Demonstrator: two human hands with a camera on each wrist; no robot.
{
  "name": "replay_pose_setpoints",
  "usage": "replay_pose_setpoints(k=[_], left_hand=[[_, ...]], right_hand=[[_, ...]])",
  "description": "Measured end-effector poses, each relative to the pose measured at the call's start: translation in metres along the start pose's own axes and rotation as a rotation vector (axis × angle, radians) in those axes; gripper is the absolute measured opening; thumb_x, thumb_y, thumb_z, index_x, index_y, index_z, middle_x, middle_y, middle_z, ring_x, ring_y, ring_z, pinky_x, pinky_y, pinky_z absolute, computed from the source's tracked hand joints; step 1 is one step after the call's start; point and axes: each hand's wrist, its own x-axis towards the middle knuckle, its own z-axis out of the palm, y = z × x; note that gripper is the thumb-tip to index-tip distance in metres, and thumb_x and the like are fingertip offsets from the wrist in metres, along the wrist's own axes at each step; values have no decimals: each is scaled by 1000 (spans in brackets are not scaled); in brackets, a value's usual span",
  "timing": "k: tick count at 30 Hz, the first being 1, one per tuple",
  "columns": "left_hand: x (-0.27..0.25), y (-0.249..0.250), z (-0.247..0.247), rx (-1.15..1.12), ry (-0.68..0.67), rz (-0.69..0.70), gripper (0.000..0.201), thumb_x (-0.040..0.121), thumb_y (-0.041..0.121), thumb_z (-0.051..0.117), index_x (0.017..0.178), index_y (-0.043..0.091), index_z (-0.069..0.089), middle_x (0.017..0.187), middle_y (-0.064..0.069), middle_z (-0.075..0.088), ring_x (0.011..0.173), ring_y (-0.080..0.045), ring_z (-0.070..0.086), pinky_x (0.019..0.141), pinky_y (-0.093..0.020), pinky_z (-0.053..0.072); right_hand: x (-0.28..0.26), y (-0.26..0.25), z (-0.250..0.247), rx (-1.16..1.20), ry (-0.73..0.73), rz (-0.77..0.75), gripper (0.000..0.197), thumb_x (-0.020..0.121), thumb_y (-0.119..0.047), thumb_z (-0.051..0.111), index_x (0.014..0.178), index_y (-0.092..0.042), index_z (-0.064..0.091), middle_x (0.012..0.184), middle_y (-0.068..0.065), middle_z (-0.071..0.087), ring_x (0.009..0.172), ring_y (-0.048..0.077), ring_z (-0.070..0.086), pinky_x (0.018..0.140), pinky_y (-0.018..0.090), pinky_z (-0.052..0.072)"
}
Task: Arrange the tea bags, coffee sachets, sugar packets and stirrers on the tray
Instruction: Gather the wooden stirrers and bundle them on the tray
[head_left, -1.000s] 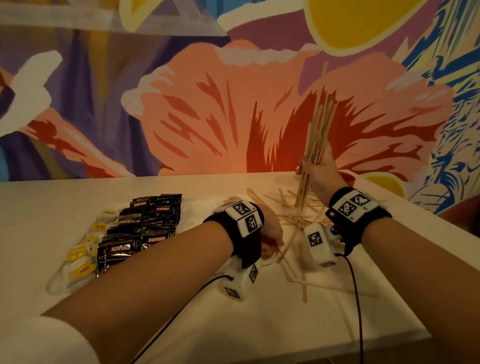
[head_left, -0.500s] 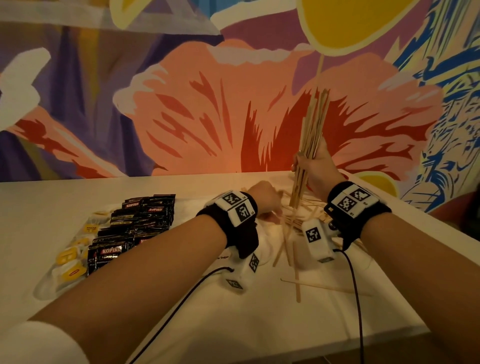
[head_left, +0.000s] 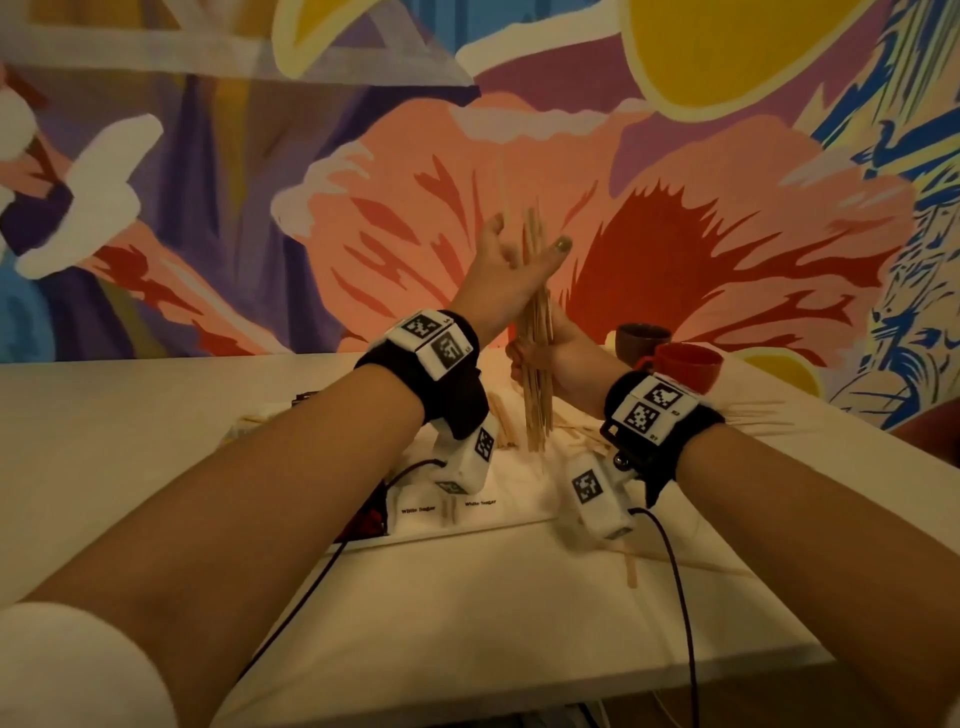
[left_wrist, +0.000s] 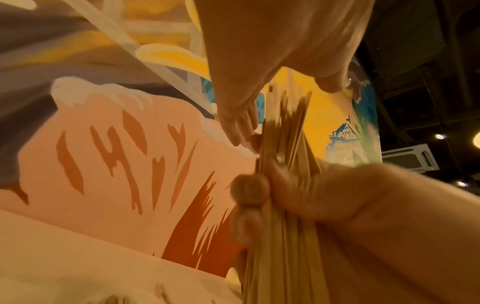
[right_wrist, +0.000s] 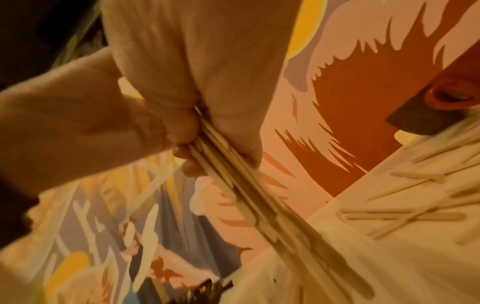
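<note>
Pale wooden stirrers bunched upright, right hand gripping, left hand flat against them, fingers straight

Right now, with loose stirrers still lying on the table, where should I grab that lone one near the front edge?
Pinch the lone stirrer at mid-length from above, fingertips across its narrow width: it lies flat, thin, apart from the others, so there is probably nothing to hook under.

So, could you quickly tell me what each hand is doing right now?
Left hand: open, fingers against the stirrer bundle.
Right hand: gripping the stirrer bundle.
</note>
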Motion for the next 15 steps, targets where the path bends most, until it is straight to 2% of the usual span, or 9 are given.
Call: replay_pose_setpoints(k=[1,2,3,5,6,8,10,12,15], left_hand=[[0,2,-2,5,3,8,93,86,42,64,149,14,3,152,-11,28,134,-23,38,107,-32,33],[1,3,-3,9,8,19,95,85,40,66,149,15,1,149,-12,33,133,-24,41,108,-37,35],[1,4,-4,10,19,35,95,86,36,67,149,17,-2,141,-11,43,125,-25,49,103,-39,42],[-1,4,-3,-20,37,75,87,91,18,61,149,22,-4,110,-5,58,96,-23,64,83,-37,55],[-2,4,-2,-36,37,92,83,93,9,56,150,25,-3,98,-4,56,82,-22,65,76,-36,57],[-4,3,0,-55,18,119,77,95,1,48,149,30,2,90,-5,49,67,-20,59,68,-35,57],[-3,2,2,-54,-1,132,69,96,0,44,147,32,10,91,-8,47,66,-22,55,63,-31,56],[-2,3,3,-41,-9,161,57,97,2,42,144,28,21,89,-10,47,66,-21,55,61,-27,55],[-1,9,9,-62,-26,217,43,97,1,39,136,18,31,91,-13,47,71,-21,53,59,-21,54]], right_hand=[[-1,4,3,-18,-18,6,41,92,16,34,119,-14,33,80,3,40,63,14,42,59,31,39],[-3,8,5,-33,-23,12,38,91,16,34,117,-11,33,79,4,40,64,15,43,59,30,40],[-3,11,6,-46,-22,14,36,91,17,35,116,-10,33,79,5,41,64,15,43,59,30,41],[-4,14,7,-59,-30,12,38,90,16,37,118,-10,35,78,6,43,65,15,46,60,29,45],[-4,14,7,-66,-33,11,40,90,16,38,119,-12,35,79,5,44,65,14,47,61,29,46],[-4,16,6,-71,-25,0,43,90,17,38,118,-16,36,80,4,45,68,15,48,64,30,46],[-6,18,5,-39,-27,-18,44,89,15,41,113,-21,40,77,6,45,67,17,47,64,31,46],[-7,18,3,25,-43,-44,41,85,9,47,110,-24,41,74,7,45,63,17,47,61,29,45],[-6,16,1,115,-9,-41,40,88,11,42,116,-17,36,77,7,44,63,14,46,60,27,44]])
